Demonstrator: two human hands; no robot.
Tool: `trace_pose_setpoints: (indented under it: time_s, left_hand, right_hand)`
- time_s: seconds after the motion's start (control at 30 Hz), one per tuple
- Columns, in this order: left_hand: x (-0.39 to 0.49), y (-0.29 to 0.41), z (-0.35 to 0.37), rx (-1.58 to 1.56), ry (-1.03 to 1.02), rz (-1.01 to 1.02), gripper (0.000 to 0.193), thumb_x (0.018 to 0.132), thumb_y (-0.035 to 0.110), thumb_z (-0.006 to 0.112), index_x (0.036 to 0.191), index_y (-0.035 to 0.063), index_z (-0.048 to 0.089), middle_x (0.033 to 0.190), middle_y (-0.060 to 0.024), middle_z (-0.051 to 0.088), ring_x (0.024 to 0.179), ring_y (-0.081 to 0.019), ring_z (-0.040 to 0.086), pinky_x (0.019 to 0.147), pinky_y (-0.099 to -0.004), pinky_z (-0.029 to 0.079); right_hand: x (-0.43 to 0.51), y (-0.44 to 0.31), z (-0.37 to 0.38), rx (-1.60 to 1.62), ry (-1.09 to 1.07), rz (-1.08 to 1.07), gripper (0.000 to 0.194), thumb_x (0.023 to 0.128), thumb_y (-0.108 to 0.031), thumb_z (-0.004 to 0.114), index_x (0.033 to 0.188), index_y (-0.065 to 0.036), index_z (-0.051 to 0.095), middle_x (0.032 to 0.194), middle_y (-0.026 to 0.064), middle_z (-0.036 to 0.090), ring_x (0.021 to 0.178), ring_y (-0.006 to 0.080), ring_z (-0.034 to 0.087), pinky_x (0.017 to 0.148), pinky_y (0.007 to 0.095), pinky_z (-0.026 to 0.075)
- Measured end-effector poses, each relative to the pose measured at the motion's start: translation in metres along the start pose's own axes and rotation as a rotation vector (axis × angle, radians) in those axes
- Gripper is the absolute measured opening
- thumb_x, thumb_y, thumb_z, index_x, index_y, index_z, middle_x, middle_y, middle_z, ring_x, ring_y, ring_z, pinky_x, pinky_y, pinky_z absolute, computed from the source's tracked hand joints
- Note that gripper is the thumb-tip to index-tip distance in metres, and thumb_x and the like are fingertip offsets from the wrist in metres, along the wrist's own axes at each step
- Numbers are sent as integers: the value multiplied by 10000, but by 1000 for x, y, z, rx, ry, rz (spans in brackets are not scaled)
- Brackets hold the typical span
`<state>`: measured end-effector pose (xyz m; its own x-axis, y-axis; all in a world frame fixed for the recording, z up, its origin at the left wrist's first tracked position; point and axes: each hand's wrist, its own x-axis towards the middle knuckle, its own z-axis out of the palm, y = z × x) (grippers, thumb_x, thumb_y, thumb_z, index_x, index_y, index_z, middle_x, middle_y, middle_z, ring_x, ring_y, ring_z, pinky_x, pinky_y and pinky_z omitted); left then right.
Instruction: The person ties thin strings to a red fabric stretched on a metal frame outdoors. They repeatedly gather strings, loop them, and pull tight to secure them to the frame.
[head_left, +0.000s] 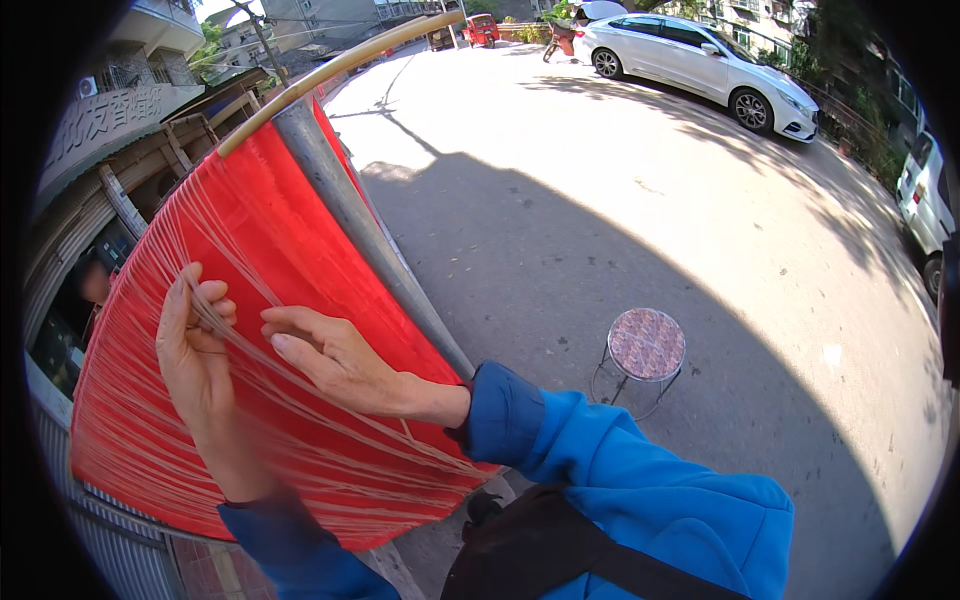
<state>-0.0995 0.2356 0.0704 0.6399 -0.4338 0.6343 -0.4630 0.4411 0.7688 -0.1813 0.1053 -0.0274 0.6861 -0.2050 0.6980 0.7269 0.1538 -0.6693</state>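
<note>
A bundle of thin, pale strands (213, 318) runs between the thumb and fingers of my left hand (191, 341). My right hand (337, 356) is just to its right, thumb and fingers apart, over the strands; nothing shows in its grasp. Behind both hands spreads a bright red sheet (322, 262), crossed by many more pale strands (150, 405) that fan toward its lower right corner. Whether they are thread or some other material, I cannot tell. A bamboo pole (337, 64) lies along the top of the sheet, and a grey metal pipe (360, 225) slants down its right side.
A round stool (646, 343) with a patterned seat stands on the pavement (525, 262) to the right. Farther off are a parked white car (697, 64) and a red three-wheeler (481, 30). At the left, a person (94, 285) is by a shopfront (112, 120) bearing writing.
</note>
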Motion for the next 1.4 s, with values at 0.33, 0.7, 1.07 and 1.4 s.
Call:
trace_pose_setpoints:
  time_s: [0.33, 0.7, 1.07, 1.4]
  left_hand:
    - [19, 17, 5, 56, 10, -3, 367, 976, 252, 497, 1216, -19, 556, 1011, -154, 679, 863, -180, 672, 797, -274, 546]
    - [33, 15, -13, -163, -13, -53, 370, 974, 167, 493, 1283, -35, 487, 1077, -180, 659, 879, -205, 685, 771, -292, 576]
    - [-2, 7, -2, -167, 52, -35, 347, 958, 150, 520, 1257, -26, 521, 1053, -175, 669, 857, -198, 689, 735, -273, 578]
    - [-53, -37, 15, -168, 158, -34, 266, 962, 140, 507, 1170, -8, 577, 971, -162, 684, 782, -197, 694, 677, -280, 582]
  right_hand:
    - [19, 5, 12, 281, -279, 174, 301, 941, -147, 508, 1104, 102, 551, 812, 138, 642, 704, 164, 639, 656, 270, 529]
    - [28, 10, 10, 376, -301, 173, 242, 956, -121, 461, 1038, 74, 579, 762, 115, 640, 660, 156, 646, 595, 246, 533]
    - [23, 24, 10, 384, -298, 188, 253, 972, -131, 470, 1054, 72, 597, 795, 121, 649, 664, 149, 645, 616, 238, 530]
    - [-22, 49, 2, 301, -197, 153, 226, 976, -115, 470, 1041, 59, 600, 798, 92, 639, 678, 124, 626, 614, 237, 507]
